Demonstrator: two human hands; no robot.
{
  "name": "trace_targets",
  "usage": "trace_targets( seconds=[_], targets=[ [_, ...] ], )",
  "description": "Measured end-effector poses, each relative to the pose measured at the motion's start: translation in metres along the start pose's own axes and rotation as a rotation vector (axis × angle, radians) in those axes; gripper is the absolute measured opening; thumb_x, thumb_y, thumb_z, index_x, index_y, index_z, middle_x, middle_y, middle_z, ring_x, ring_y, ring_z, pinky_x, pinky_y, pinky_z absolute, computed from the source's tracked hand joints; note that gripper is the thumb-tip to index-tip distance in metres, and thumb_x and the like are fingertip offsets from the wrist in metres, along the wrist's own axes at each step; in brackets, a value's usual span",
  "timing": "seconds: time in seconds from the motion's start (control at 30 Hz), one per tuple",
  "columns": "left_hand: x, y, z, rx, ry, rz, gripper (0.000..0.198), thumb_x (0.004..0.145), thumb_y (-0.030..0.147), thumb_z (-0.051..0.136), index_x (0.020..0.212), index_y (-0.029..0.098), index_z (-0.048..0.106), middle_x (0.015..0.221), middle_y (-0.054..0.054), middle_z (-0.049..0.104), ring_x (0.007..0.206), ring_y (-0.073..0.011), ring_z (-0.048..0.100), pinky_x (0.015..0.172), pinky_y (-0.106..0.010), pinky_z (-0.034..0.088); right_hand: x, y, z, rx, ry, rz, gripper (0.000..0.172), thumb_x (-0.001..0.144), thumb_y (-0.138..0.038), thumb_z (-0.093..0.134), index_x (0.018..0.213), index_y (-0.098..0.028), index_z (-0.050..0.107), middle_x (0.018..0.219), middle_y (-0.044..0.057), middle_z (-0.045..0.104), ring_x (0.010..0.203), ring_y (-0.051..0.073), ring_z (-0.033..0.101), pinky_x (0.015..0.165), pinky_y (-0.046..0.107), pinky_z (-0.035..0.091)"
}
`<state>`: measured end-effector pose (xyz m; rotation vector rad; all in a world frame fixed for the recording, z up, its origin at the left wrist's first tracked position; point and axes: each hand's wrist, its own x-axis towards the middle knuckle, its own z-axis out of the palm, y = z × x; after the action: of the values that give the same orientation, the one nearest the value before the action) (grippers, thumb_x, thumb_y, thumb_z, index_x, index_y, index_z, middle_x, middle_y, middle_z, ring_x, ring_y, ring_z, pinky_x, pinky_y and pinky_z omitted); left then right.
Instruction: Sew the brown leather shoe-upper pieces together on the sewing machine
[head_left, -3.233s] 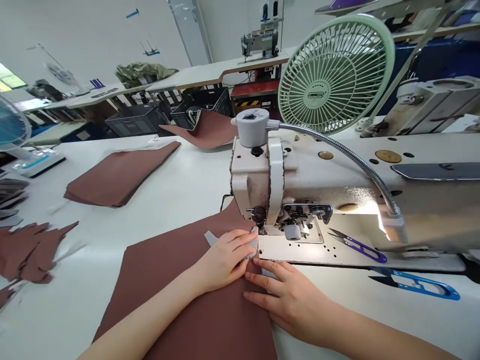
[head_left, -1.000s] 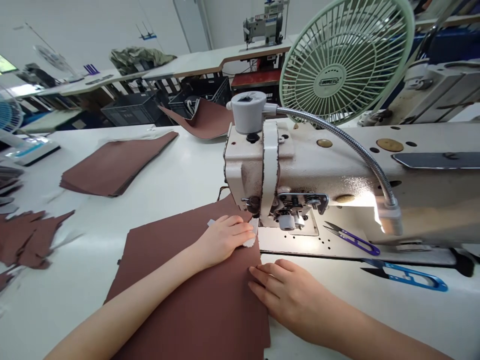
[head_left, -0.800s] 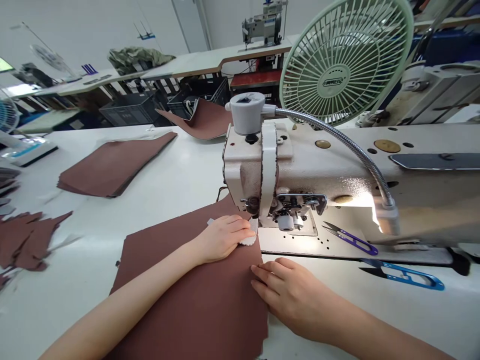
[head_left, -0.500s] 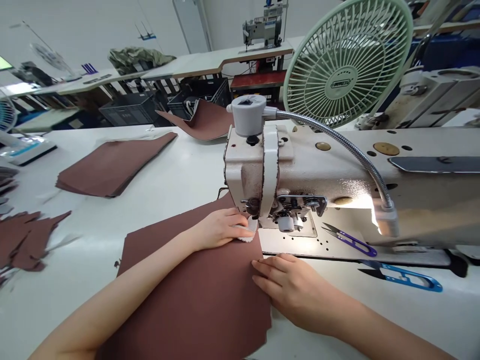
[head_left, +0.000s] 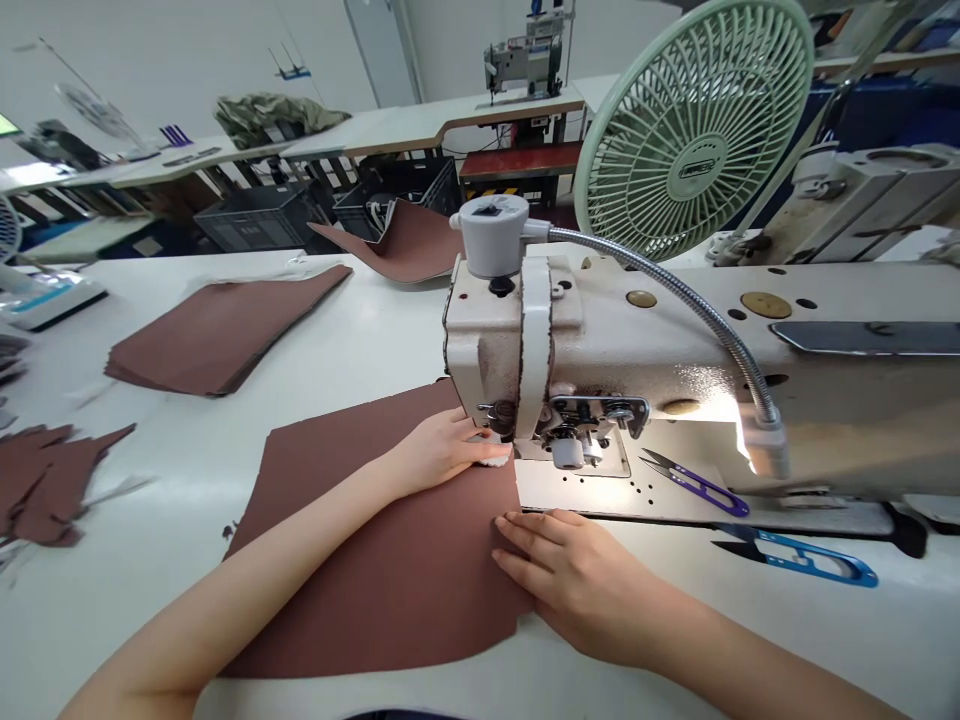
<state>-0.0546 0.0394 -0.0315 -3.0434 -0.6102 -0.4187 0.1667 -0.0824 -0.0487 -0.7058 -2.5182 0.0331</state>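
Note:
A brown fabric panel [head_left: 375,540] lies flat on the white table in front of the sewing machine [head_left: 570,350]. My left hand [head_left: 442,450] rests on the panel with fingers together, pressing a small white strip [head_left: 496,457] down right beside the needle and presser foot [head_left: 517,440]. Lying flat with its fingers stretched out, my right hand [head_left: 570,575] presses on the panel's right edge, just in front of the machine bed.
Purple thread snips [head_left: 694,483] lie on the machine bed and blue snips [head_left: 802,558] on the table to the right. A stack of brown panels [head_left: 225,325] sits at the back left, cut brown pieces [head_left: 52,480] at the far left. A green fan [head_left: 697,120] stands behind the machine.
The brown panel has slid away from me under the machine head, and its near edge has come into view. Both hands moved forward with it; the white strip is mostly covered by my left fingers.

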Motion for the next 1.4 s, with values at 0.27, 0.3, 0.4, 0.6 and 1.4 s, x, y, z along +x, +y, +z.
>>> trace_targets(
  seconds=[0.27, 0.3, 0.4, 0.6, 1.4],
  targets=[
    [0.005, -0.002, -0.016, -0.025, 0.035, 0.071, 0.034, 0.091, 0.009, 0.04, 0.098, 0.024, 0.07, 0.104, -0.004, 0.067, 0.088, -0.0131, 0.059, 0.076, -0.022, 0.048, 0.0, 0.004, 0.004, -0.128, -0.071, -0.025, 0.032, 0.089, -0.023, 0.047, 0.113, -0.01, 0.063, 0.124, 0.014, 0.06, 0.109, 0.024, 0.058, 0.082, 0.033, 0.048],
    [0.005, -0.002, -0.016, -0.007, 0.035, 0.064, 0.034, 0.091, 0.009, 0.04, 0.097, 0.024, 0.071, 0.102, -0.004, 0.068, 0.087, -0.0132, 0.059, 0.075, -0.022, 0.048, 0.0, 0.004, 0.005, -0.144, -0.097, -0.028, 0.033, 0.089, -0.023, 0.047, 0.115, -0.01, 0.062, 0.125, 0.015, 0.059, 0.11, 0.025, 0.057, 0.082, 0.033, 0.048],
    [0.005, 0.001, -0.013, 0.059, 0.017, 0.032, 0.035, 0.093, 0.012, 0.038, 0.097, 0.024, 0.07, 0.098, -0.003, 0.068, 0.084, -0.0138, 0.059, 0.073, -0.024, 0.047, 0.001, 0.004, 0.008, -0.173, -0.171, -0.031, 0.039, 0.087, -0.023, 0.048, 0.121, -0.008, 0.058, 0.129, 0.018, 0.054, 0.114, 0.028, 0.055, 0.081, 0.035, 0.049],
    [0.008, 0.004, -0.013, 0.124, -0.014, 0.019, 0.035, 0.095, 0.015, 0.035, 0.097, 0.024, 0.069, 0.099, -0.002, 0.067, 0.087, -0.0147, 0.058, 0.076, -0.025, 0.045, 0.003, 0.006, 0.014, -0.206, -0.254, -0.033, 0.046, 0.084, -0.021, 0.05, 0.127, -0.005, 0.052, 0.134, 0.021, 0.048, 0.118, 0.03, 0.052, 0.081, 0.037, 0.049],
    [0.031, 0.051, 0.005, 0.292, -0.254, -0.344, 0.016, 0.079, 0.006, 0.046, 0.07, 0.017, 0.053, 0.064, -0.003, 0.056, 0.06, -0.0191, 0.054, 0.053, -0.029, 0.038, 0.016, 0.014, 0.027, -0.254, -0.194, 0.1, 0.05, 0.082, -0.017, 0.047, 0.129, -0.001, 0.049, 0.128, 0.021, 0.054, 0.117, 0.032, 0.05, 0.075, 0.038, 0.047]
  ],
)
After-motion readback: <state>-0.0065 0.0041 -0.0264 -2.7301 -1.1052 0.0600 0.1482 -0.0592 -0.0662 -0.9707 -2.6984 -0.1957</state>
